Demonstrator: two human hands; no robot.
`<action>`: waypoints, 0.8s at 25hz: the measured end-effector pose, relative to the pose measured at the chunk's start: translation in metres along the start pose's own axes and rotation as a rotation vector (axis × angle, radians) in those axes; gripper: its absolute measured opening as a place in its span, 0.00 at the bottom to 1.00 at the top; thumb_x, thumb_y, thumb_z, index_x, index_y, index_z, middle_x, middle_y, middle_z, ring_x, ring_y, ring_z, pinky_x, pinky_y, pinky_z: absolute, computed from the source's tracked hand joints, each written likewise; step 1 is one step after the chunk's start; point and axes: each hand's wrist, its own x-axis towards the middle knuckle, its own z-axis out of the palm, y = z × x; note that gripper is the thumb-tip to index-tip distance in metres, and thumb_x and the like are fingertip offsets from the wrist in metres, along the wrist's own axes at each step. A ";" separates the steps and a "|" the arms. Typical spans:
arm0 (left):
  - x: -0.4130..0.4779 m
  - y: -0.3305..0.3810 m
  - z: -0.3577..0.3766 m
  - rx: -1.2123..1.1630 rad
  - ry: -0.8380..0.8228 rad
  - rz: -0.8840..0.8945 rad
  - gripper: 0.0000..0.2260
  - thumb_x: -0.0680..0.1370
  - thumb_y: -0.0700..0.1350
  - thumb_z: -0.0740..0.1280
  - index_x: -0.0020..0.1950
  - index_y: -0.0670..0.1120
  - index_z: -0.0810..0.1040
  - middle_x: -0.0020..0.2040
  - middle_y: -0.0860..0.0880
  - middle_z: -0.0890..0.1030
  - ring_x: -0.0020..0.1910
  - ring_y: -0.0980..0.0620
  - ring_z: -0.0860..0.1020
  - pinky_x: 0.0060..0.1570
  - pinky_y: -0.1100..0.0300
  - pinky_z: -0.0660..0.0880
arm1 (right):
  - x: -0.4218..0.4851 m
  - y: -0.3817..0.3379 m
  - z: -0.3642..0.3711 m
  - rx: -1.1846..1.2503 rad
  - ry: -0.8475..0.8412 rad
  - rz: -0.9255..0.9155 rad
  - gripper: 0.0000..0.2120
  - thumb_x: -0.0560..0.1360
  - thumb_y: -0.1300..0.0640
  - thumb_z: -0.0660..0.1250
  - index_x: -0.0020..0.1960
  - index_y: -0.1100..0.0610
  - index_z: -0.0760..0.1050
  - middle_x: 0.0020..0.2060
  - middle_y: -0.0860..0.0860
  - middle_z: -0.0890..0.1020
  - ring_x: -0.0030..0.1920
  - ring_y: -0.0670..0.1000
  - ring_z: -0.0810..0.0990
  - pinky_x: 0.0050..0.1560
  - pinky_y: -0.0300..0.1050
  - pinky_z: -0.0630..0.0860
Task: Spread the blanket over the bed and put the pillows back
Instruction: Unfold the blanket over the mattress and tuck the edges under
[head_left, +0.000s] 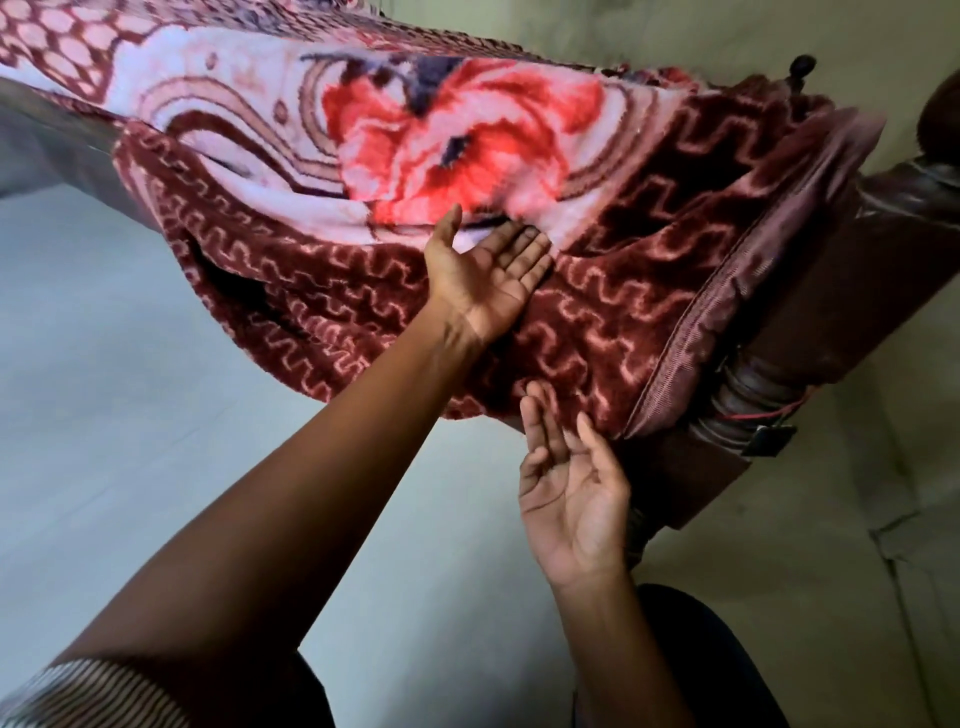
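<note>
The blanket (519, 291) fills the upper half of the frame, draped over the corner of the bed and hanging down its side in loose folds. Its plush face is maroon with a pale wavy line pattern along the border, and higher up it carries a large red flower on a pinkish-white ground; a lattice of pink cells shows at the upper left. A ribbed satin binding (727, 312) edges the blanket on the right, running down beside the bedpost.

The left hand (485, 275) lies in the middle of the frame, palm up and fingers straight, its back against the blanket where the pale ground meets the maroon border; it grips nothing. The right hand (571, 488) sits below it, lower centre-right, open with the fingers loosely curled and the palm facing the camera, its fingertips at or just short of the blanket's lower hem; whether they touch cannot be told. A striped sleeve (93, 691) shows at the lower left corner.

The dark wooden bed frame (810, 322) stands at the right, with a turned post, a small round knob at the upper right, and a thin red cord (763, 413) tied around the post low down. The floor (104, 389) across the left and bottom is pale and smooth. A drab, marked wall (675, 31) closes the upper right. No pillows are in view.
</note>
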 end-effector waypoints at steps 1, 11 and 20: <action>0.001 0.003 0.003 -0.005 -0.026 0.002 0.31 0.79 0.58 0.52 0.71 0.34 0.63 0.71 0.36 0.65 0.71 0.41 0.65 0.68 0.48 0.62 | 0.000 0.000 0.002 0.074 -0.105 -0.006 0.21 0.71 0.57 0.63 0.61 0.64 0.76 0.60 0.57 0.79 0.59 0.52 0.80 0.44 0.39 0.81; 0.006 0.016 0.008 -0.019 -0.099 -0.027 0.30 0.78 0.56 0.53 0.70 0.34 0.64 0.70 0.36 0.67 0.70 0.40 0.66 0.64 0.48 0.66 | 0.073 -0.035 0.070 0.330 -0.055 -0.266 0.12 0.75 0.55 0.53 0.52 0.60 0.69 0.51 0.56 0.75 0.70 0.54 0.67 0.66 0.54 0.65; 0.003 0.019 -0.001 0.017 -0.087 -0.054 0.29 0.78 0.55 0.54 0.69 0.33 0.64 0.66 0.35 0.71 0.69 0.39 0.68 0.68 0.49 0.65 | 0.008 -0.015 0.065 0.022 0.077 -0.412 0.19 0.80 0.62 0.48 0.66 0.54 0.70 0.62 0.52 0.78 0.61 0.48 0.77 0.62 0.47 0.74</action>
